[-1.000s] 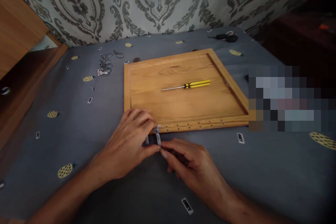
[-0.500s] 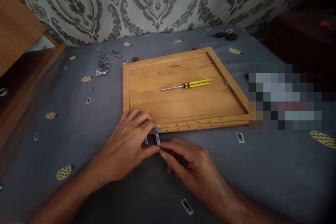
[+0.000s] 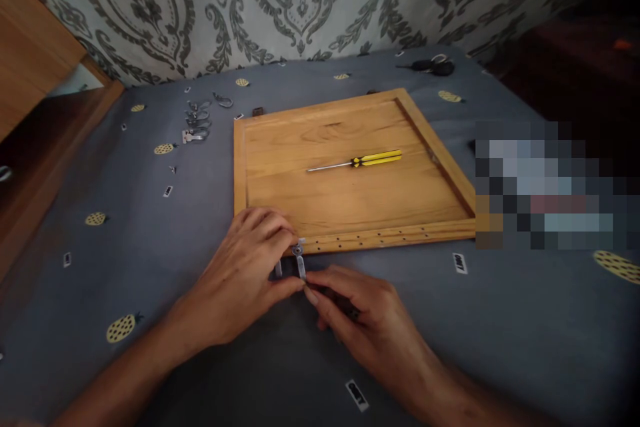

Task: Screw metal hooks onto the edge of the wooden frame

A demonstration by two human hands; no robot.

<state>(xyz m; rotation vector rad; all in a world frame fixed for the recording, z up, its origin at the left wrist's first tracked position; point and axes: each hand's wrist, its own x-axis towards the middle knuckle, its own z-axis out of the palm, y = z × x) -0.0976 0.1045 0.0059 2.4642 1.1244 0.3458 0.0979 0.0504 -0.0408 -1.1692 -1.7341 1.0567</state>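
A wooden panel (image 3: 320, 140) with a raised frame lies flat, a row of small dark holes along its near edge. At the left end of that edge is a metal hook (image 3: 300, 265), one arm sticking out towards me. My left hand (image 3: 250, 267) curls over the panel's near-left corner, its fingers at the hook's plate and its thumb at the hook's tip. My right hand (image 3: 367, 310) pinches the same tip between thumb and forefinger. A screwdriver (image 3: 357, 161) with a yellow and black handle rests on the panel.
Several metal hooks (image 3: 197, 121) lie in a row at the left, with small screws (image 3: 173, 169) nearer me. Black-handled scissors (image 3: 433, 65) are at the back right. A wooden cabinet (image 3: 37, 60) stands at the far left. A pixelated patch covers the right side.
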